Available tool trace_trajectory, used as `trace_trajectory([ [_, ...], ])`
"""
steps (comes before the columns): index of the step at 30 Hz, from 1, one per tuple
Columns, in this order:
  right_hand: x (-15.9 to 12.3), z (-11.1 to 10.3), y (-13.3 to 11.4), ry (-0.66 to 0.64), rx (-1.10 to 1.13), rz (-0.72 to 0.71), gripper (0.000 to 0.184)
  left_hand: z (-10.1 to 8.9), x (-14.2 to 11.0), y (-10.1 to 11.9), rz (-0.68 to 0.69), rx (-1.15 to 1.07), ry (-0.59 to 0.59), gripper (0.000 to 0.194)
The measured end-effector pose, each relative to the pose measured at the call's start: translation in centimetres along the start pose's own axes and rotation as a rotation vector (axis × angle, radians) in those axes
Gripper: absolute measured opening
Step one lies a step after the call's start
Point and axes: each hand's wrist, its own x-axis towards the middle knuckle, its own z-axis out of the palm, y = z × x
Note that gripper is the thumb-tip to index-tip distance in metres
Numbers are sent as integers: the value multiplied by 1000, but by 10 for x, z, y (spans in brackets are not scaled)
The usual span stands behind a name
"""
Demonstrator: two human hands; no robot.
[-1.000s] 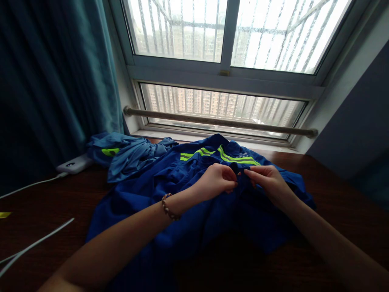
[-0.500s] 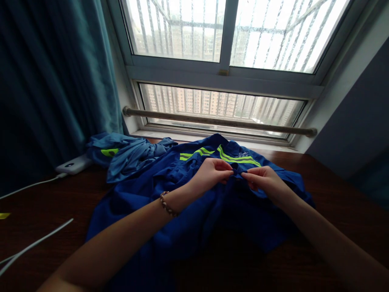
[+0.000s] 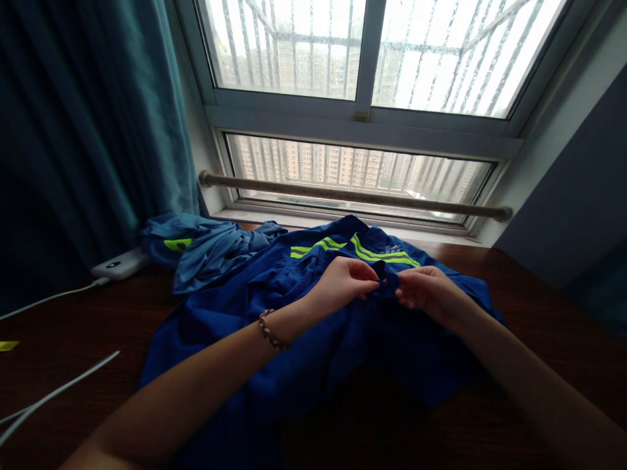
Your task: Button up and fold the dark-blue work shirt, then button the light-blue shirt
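A blue work jacket [image 3: 220,339] with yellow-green reflective stripes lies spread out, its collar toward the window. My left hand [image 3: 345,282] pinches the jacket's front edge between thumb and fingers. Close beside it, my right hand [image 3: 425,290] pinches the same bit of cloth from the other side, and a small fold of blue fabric stands up between the fingertips. Whether a button or snap lies in that fold is too dark to tell. A braided bracelet circles my left wrist.
At the back left lies a crumpled lighter blue garment [image 3: 215,251] next to a white power bank [image 3: 120,264] with a cable. Another white cable [image 3: 63,391] crosses the dark wooden tabletop [image 3: 539,313]. A metal rail [image 3: 353,196] runs before the window; a curtain [image 3: 98,130] hangs left.
The fold of cloth between my fingertips has been raised and turned a little. My right fingers have shifted slightly on it; the rest of the jacket lies much the same.
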Motion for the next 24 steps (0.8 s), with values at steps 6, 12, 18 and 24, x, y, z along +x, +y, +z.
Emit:
trace_trajectory([
  [6,-1,3,2,34,-334,-101,23,0,-1,-6,26,-17,-38,12],
  [12,-5,10,7,99,-662,-298,15,4,-3,-10,31,-17,-12,6],
  [18,-9,16,13,294,-989,-490,15,10,-5,-6,-75,-156,56,8],
  [24,-9,22,21,245,-1038,-514,13,13,-6,-6,-41,-102,99,21],
])
